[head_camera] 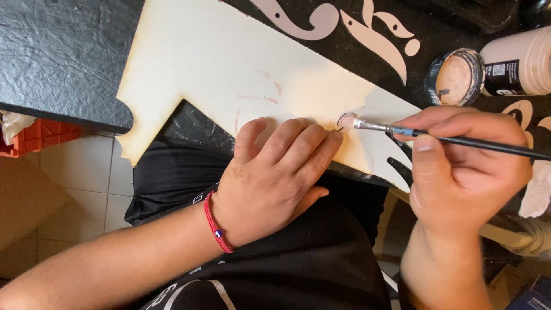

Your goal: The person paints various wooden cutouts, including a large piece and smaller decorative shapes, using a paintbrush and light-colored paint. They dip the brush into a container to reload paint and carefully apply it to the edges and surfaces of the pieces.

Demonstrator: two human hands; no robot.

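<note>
A pale wooden cut-out board (pixel 229 63) lies across a black table and juts over its edge. My left hand (pixel 275 172) rests flat on the board's near edge, fingers together, a red cord bracelet on the wrist. My right hand (pixel 465 166) grips a thin black-handled paintbrush (pixel 459 139). Its bristle tip touches a small pink-painted circle (pixel 346 121) on the board, just right of my left fingertips. Faint pink strokes mark the board nearby.
An open jar of pink paint (pixel 456 77) stands at the upper right beside a white bottle (pixel 519 60) lying on its side. The black table (pixel 57 51) carries pale ornament shapes (pixel 379 34). An orange crate (pixel 40 135) and tiled floor lie at left. A white cloth (pixel 536 192) sits at right.
</note>
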